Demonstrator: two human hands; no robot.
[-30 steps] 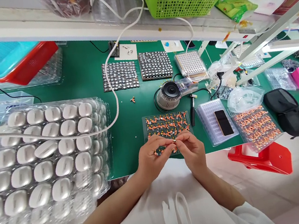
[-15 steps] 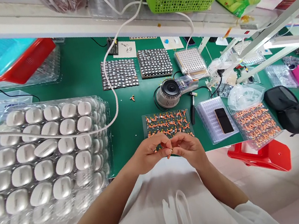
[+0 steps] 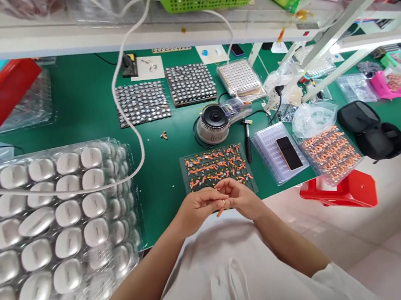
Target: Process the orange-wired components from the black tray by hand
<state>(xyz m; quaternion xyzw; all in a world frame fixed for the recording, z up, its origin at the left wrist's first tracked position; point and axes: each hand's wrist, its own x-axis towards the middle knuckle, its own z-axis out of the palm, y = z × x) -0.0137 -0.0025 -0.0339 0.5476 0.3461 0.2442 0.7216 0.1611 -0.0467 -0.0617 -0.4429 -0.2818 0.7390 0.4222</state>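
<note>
At the near edge of the bench, my left hand [image 3: 199, 209] and my right hand [image 3: 244, 200] meet with fingertips pinched together. Between them is a small orange flex circuit [image 3: 220, 213], its orange tail hanging below the fingers; the rest is mostly covered. Just beyond my hands lies a dark tray [image 3: 185, 177] with rows of similar orange pieces with yellow and silvery bits. One loose orange piece [image 3: 163, 135] lies apart on the green bench, farther up and left.
Clear trays of silvery rounded cases [image 3: 36, 254] fill the left. Ahead are a grey round device [image 3: 214, 128] and a hammer [image 3: 247, 142]. To the right, a phone [image 3: 289, 152] rests on plastic trays. A white cable [image 3: 141, 146] loops down from the shelf.
The view has swung to the right, so bench things appear shifted left. My fingers have come closer together around the orange piece, and its tail now sticks out farther at the lower left.
</note>
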